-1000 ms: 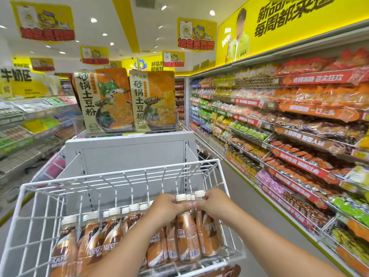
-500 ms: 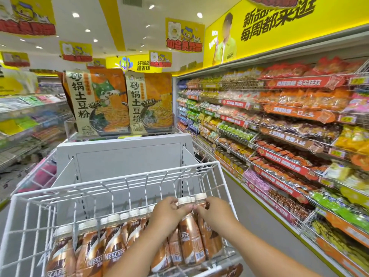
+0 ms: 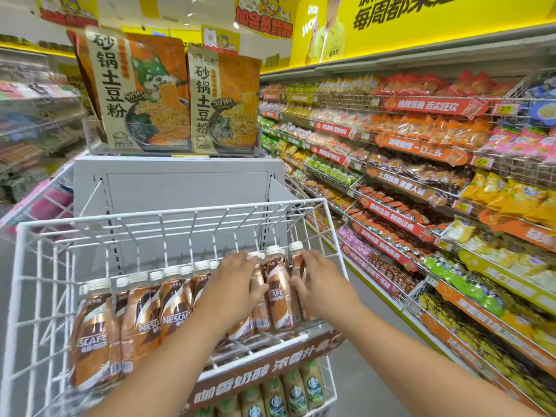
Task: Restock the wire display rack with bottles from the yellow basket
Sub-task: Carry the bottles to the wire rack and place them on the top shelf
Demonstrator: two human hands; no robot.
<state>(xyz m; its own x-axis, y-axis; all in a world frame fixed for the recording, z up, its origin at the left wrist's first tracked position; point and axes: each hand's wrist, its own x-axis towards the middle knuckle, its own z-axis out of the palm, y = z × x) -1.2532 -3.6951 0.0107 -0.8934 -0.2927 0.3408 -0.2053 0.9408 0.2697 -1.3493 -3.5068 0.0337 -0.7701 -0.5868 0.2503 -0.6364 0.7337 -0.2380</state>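
The bottles [image 3: 281, 291] being placed stand at the right end of the top tier of the wire display rack [image 3: 168, 216], caps up, long axes upright with a slight lean toward the rack's rear. They sit directly between the two hands. The left hand [image 3: 233, 291] lies against their left flank, fingers extended over the neighbouring caps and thumb on the label; it presses and does not wrap. The right hand [image 3: 320, 284] bears on the outermost bottle from the right, fingers straight along its side; whether the thumb hooks behind the bottle is hidden, so a true grip cannot be confirmed. Both hands are equally near. The remaining row [image 3: 141, 314] of bottles fills the tier to the left. A lower tier holds green-labelled bottles [image 3: 282, 392]. The yellow basket is not in view.

Judgement: the next move turns on squeezing the group inward and keeping it vertical.
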